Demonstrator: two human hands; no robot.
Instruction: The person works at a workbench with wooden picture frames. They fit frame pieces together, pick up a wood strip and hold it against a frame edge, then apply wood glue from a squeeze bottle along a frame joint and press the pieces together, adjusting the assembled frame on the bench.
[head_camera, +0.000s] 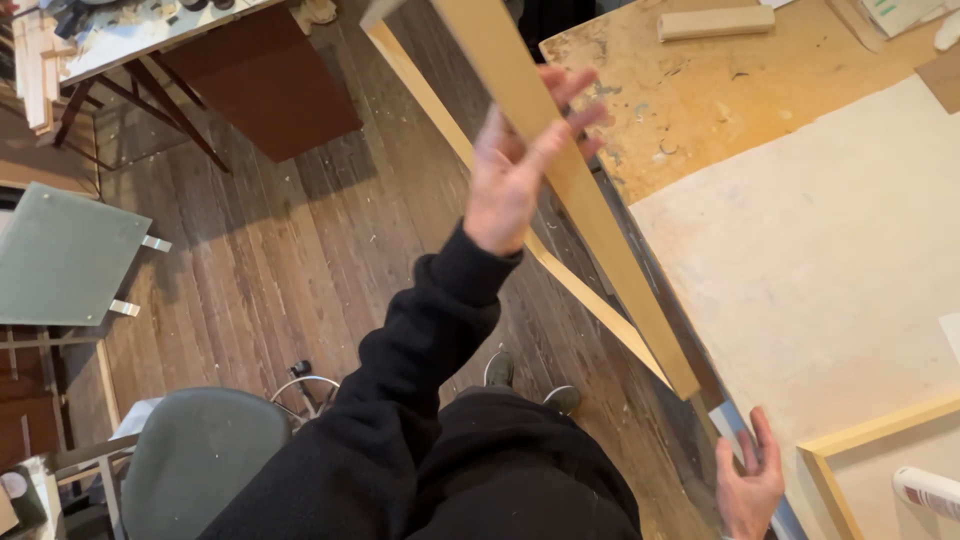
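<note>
My left hand (515, 165) is raised in front of me, its fingers loosely curled over a long pale wooden strip (600, 230). The strip slants from the top middle down to the table's edge. A thinner pale strip (440, 110) runs beside it, and the two meet at the lower end. My right hand (750, 490) hovers at the bottom right by the table edge, fingers spread, holding nothing. A black sleeve covers my left arm.
The work table (700, 100) on the right has a stained plywood top, a large pale sheet (820, 260), a wood block (715, 22), a wooden frame corner (850, 440) and a white tube (930, 490). A grey chair (200, 460), a grey-green panel (60, 255) and a brown board (265, 80) stand on the plank floor.
</note>
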